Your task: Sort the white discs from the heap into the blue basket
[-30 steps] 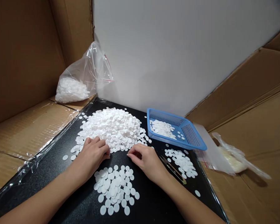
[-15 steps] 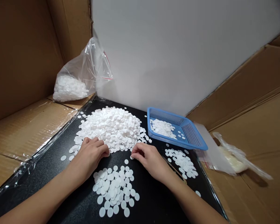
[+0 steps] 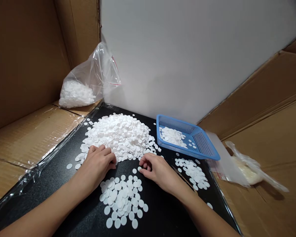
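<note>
A large heap of small white round discs [image 3: 120, 131] covers the back of the black tabletop. My left hand [image 3: 98, 164] rests at the heap's front left edge. Its fingers curl down with the tips close together, and whatever they hold is hidden. To the right, my right hand [image 3: 158, 171] is beside the heap's front edge, thumb and forefinger apart. A single disc [image 3: 139, 168] lies at those fingertips, with another loose disc [image 3: 134, 171] just left of it. Between my forearms spreads a looser group of flat discs [image 3: 123, 197].
A blue plastic basket [image 3: 187, 151] holds some discs at the back right. More discs [image 3: 194, 174] lie in front of it, near a thin brown stick. A clear bag of white pieces [image 3: 76, 93] stands at the back left. Another plastic bag [image 3: 249, 171] lies on cardboard at right.
My right thumb and forefinger have parted from the disc they pinched, leaving it on the table. My left fingers have shifted slightly at the heap's edge. The view has moved a little.
</note>
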Demonstrator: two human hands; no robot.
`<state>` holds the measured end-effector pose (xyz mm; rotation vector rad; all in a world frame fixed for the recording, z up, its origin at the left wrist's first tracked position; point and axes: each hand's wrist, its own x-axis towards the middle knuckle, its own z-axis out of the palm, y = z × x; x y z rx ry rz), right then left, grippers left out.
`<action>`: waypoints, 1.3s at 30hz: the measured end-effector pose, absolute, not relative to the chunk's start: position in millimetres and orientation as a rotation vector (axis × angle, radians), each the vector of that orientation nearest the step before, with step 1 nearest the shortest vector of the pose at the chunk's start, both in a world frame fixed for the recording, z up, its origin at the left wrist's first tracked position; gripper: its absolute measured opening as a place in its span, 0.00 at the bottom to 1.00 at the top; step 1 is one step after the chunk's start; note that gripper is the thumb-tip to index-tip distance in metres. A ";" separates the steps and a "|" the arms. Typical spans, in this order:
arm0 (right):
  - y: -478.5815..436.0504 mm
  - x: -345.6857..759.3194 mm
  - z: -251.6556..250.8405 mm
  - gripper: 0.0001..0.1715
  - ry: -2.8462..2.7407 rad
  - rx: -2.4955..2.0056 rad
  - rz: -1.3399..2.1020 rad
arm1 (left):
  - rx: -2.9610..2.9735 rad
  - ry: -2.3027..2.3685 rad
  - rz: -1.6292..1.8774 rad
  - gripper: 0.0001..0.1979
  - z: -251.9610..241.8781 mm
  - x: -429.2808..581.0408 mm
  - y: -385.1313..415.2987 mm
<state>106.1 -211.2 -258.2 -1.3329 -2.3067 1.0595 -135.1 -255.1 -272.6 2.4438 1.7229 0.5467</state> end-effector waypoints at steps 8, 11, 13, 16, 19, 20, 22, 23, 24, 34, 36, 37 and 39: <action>-212.6 103.0 -257.9 0.10 -2.270 -1.260 1.007 | 2.457 1.699 0.568 0.08 -277.7 -134.7 -254.7; -218.6 95.8 -260.9 0.09 -2.236 -1.142 0.986 | 2.469 1.671 0.562 0.09 -275.2 -133.4 -257.1; -221.4 93.1 -262.0 0.09 -2.280 -1.059 1.031 | 2.482 1.617 0.539 0.09 -272.3 -132.2 -258.8; -220.0 95.5 -259.7 0.11 -2.307 -1.027 1.030 | 2.476 1.499 0.517 0.10 -268.6 -130.1 -260.4; -215.0 101.3 -255.3 0.12 -2.270 -1.109 0.964 | 2.426 1.415 0.553 0.11 -266.0 -128.2 -261.7; -213.8 102.6 -254.4 0.13 -2.284 -1.128 0.962 | 2.405 1.408 0.579 0.11 -265.4 -128.0 -262.1; -213.3 103.4 -254.5 0.13 -2.337 -1.142 0.984 | 2.360 1.429 0.646 0.13 -264.4 -128.4 -262.9; -213.8 103.0 -255.3 0.13 -2.366 -1.143 0.997 | 2.333 1.447 0.683 0.13 -264.0 -129.0 -263.1; -214.6 102.4 -256.3 0.13 -2.389 -1.145 1.004 | 2.304 1.464 0.723 0.14 -263.8 -129.8 -263.1; -215.8 103.5 -257.1 0.18 -2.429 -1.197 0.967 | 2.065 1.566 0.975 0.17 -258.4 -136.5 -262.1; -216.0 102.8 -257.6 0.14 -2.429 -1.206 0.982 | 2.051 1.586 0.992 0.17 -256.6 -137.6 -261.9; -216.5 102.0 -258.7 0.13 -2.426 -1.203 0.992 | 2.047 1.595 0.994 0.17 -255.9 -138.1 -261.9; -218.4 99.4 -262.0 0.10 -2.410 -1.182 1.008 | 2.038 1.606 0.982 0.16 -254.7 -138.1 -262.1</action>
